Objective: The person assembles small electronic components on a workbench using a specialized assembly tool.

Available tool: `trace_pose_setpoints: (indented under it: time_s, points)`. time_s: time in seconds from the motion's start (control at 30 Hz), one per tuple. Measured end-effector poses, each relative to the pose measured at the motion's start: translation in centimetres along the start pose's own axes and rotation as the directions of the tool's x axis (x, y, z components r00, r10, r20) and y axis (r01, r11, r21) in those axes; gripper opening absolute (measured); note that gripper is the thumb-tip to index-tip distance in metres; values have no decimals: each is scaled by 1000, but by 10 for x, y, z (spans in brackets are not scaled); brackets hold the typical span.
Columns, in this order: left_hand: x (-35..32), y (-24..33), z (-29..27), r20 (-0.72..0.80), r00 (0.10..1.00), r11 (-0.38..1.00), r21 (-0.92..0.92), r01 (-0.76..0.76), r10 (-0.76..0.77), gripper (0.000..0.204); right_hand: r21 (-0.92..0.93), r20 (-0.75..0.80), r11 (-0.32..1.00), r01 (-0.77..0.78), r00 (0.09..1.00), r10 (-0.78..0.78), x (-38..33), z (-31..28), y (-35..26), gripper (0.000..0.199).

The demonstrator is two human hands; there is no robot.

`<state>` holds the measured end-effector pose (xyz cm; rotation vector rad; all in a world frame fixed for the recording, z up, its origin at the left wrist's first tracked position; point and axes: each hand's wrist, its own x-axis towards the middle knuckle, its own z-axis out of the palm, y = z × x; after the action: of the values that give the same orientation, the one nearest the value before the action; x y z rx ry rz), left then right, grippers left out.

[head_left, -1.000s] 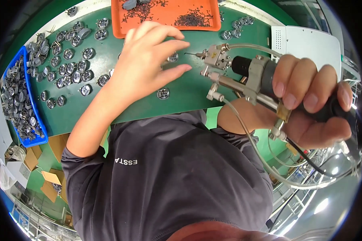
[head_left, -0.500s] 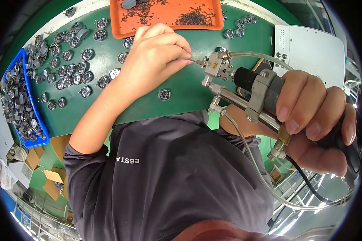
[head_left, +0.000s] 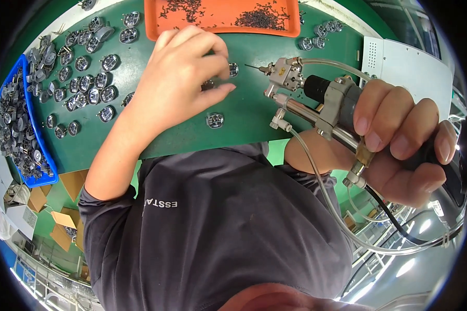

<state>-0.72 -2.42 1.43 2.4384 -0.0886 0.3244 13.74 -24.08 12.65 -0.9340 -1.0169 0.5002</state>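
Note:
My right hand [head_left: 399,135] is wrapped round the dark handle of a dispensing gun [head_left: 324,101]. The gun has a metal block, a steel tube, clear hoses and a thin needle [head_left: 252,66] that points left. My left hand [head_left: 184,78] hovers over the green table, thumb and fingers apart. A gap separates it from the needle tip, and I see nothing held in it. Partly behind its fingers shows a small round component [head_left: 207,85]. Another round component [head_left: 233,69] lies between hand and needle, and one more round component [head_left: 215,121] lies nearer to me.
An orange tray [head_left: 213,27] with tiny black pieces stands at the far side. Many round components [head_left: 87,83] lie on the left of the green table [head_left: 166,142], beside a blue bin [head_left: 41,129] full of parts. At the right is a white box [head_left: 407,70].
My left fingers have let go of the needle tip, opened and moved left. The gun has shifted slightly, still in my right hand, and its needle is now bare.

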Motion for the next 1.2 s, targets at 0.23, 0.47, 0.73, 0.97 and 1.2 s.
trace_pose_setpoints:
  time_s: [0.23, 0.47, 0.73, 0.97, 1.2]
  points:
    - [0, -2, 12, -56, 997, 998, 22, -52, 53, 15, -5, 147, 998, -66, 987, 66, 7, -9, 0, 38]
    - [0, -3, 17, -32, 997, 993, 102, -63, 66, 17, 10, 176, 996, -94, 980, 91, 7, -17, -7, 37]
    - [12, 1, 13, -134, 983, 989, 87, -117, 128, 18, 48, 121, 997, -56, 991, 49, 5, -16, -23, 36]
    - [24, -21, -18, -314, 948, 921, 384, 70, 59, 18, 94, -51, 983, 155, 987, -151, 1, 0, -11, 36]
    - [17, -7, -19, -170, 978, 985, 146, -96, 120, 17, -265, 73, 964, -13, 997, 33, -1, -6, -23, 40]
